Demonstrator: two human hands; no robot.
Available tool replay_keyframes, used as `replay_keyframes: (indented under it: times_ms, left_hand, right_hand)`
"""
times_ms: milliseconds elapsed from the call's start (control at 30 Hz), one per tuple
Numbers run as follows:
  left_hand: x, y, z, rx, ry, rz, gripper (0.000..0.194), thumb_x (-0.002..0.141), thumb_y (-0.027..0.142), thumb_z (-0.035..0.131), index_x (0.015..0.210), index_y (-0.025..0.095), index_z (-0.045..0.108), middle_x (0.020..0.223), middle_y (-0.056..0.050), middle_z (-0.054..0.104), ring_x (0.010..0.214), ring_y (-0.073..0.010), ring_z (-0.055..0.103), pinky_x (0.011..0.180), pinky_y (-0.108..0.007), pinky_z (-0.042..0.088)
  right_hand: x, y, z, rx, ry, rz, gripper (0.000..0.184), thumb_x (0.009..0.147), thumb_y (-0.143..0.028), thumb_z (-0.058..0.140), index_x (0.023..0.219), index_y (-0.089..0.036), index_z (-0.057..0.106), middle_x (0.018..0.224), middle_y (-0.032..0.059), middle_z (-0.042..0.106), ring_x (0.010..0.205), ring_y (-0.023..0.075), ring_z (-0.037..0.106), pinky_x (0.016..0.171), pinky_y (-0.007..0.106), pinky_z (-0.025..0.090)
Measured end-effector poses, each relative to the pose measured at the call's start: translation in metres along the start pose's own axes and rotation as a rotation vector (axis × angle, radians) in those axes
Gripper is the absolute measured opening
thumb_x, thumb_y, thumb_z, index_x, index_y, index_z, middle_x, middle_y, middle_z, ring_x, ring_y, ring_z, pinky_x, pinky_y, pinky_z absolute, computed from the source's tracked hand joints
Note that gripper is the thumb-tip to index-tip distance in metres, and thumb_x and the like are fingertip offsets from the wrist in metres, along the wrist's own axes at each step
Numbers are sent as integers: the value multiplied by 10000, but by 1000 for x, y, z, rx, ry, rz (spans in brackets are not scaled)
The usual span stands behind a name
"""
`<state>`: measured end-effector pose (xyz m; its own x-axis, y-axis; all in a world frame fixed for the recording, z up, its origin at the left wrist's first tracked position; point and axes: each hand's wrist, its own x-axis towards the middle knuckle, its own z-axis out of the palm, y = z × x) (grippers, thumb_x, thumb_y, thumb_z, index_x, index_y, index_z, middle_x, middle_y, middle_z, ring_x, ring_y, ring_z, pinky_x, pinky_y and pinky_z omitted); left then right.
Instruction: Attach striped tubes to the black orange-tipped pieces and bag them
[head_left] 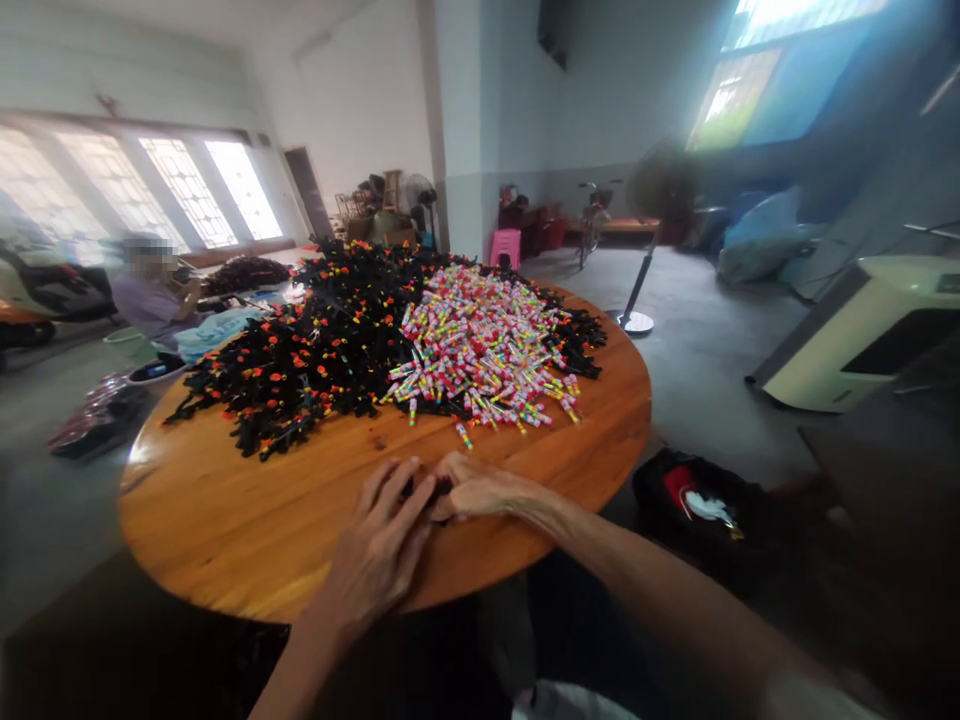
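Observation:
My left hand (pixel 384 530) rests low over the near part of the round wooden table (pixel 247 530), its fingers bent around a small black piece that is mostly hidden. Meeting it from the right, my right hand (pixel 476 487) is closed at the same dark piece, thumb and fingers pressed together. Just beyond both hands lies a heap of small tubes (pixel 487 345) in pink, white and yellow, a few of them loose at its near edge. To the left and behind spreads a large pile of black plastic pieces (pixel 337 345) with orange and yellow tips.
A black bag (pixel 697 510) with red and white items stands on the floor to the right. Farther off are a standing fan (pixel 637 285), a pale air cooler (pixel 862 330) and a pink stool (pixel 505 248). Another person (pixel 150 290) sits at the left.

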<state>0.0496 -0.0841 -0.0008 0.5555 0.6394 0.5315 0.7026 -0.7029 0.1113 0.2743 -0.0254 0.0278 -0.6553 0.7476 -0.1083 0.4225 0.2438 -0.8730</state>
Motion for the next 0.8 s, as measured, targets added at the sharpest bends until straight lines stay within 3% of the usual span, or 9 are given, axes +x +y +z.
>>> replay_keyframes:
  times_ms: [67, 167, 233, 300, 400, 467, 600, 800]
  left_hand:
    - [12, 2, 6, -29, -91, 21, 573, 986, 219, 551, 1540, 241, 406, 1457, -129, 585, 1353, -319, 524, 1087, -540, 501]
    - [19, 0, 11, -14, -157, -17, 403, 995, 240, 537, 1395, 200, 561, 1335, -122, 672, 1203, -297, 610, 1016, -516, 515]
    - [20, -2, 13, 10, -165, -38, 316, 997, 251, 535, 1295, 202, 627, 1300, -114, 691, 1181, -295, 615, 1001, -511, 499]
    - [20, -2, 12, 28, -161, -64, 318, 995, 263, 542, 1297, 204, 621, 1305, -117, 684, 1177, -292, 613, 1001, -506, 482]
    - [22, -3, 11, 37, -144, -93, 427, 980, 278, 568, 1401, 211, 544, 1369, -142, 629, 1228, -311, 574, 1023, -528, 465]
    - [26, -3, 8, 8, -154, -83, 456, 984, 289, 568, 1432, 218, 521, 1392, -152, 595, 1245, -314, 553, 1026, -533, 468]
    - [33, -2, 6, -56, -226, -15, 298, 1011, 281, 536, 1282, 235, 649, 1277, -117, 631, 1176, -279, 571, 1016, -504, 484]
    - [36, -6, 18, -69, -168, -1, 237, 1032, 242, 488, 1147, 187, 688, 1108, -115, 642, 1045, -241, 593, 927, -446, 540]
  right_hand:
    - [-4, 1, 0, -97, 68, 8, 143, 774, -286, 684, 748, -154, 732, 592, -44, 582, 557, 97, 445, 530, 228, 321]
    - [-7, 3, -11, -320, 274, 41, 186, 821, -323, 674, 818, -153, 749, 689, 4, 669, 638, 139, 540, 600, 248, 386]
    - [-6, 5, -18, -541, 457, 109, 237, 883, -334, 632, 885, -131, 756, 816, 83, 723, 754, 194, 617, 696, 288, 439]
    - [-1, 12, -20, -748, 548, 193, 306, 953, -350, 566, 982, -112, 756, 986, 167, 734, 898, 257, 658, 795, 339, 463]
    - [5, 24, -20, -913, 472, 247, 308, 986, -318, 527, 1110, -130, 736, 1163, 204, 696, 1017, 301, 662, 838, 375, 470]
    - [5, 28, -20, -944, 405, 223, 281, 979, -282, 529, 1102, -135, 735, 1156, 196, 697, 1016, 299, 662, 828, 370, 469]
    - [-3, 25, -24, -898, 361, 160, 345, 1015, -325, 470, 950, -138, 752, 981, 161, 732, 923, 274, 672, 792, 350, 458]
    - [-5, 30, -17, -854, 368, 12, 320, 1034, -250, 434, 1058, -127, 729, 1093, 157, 710, 975, 250, 646, 849, 347, 439]
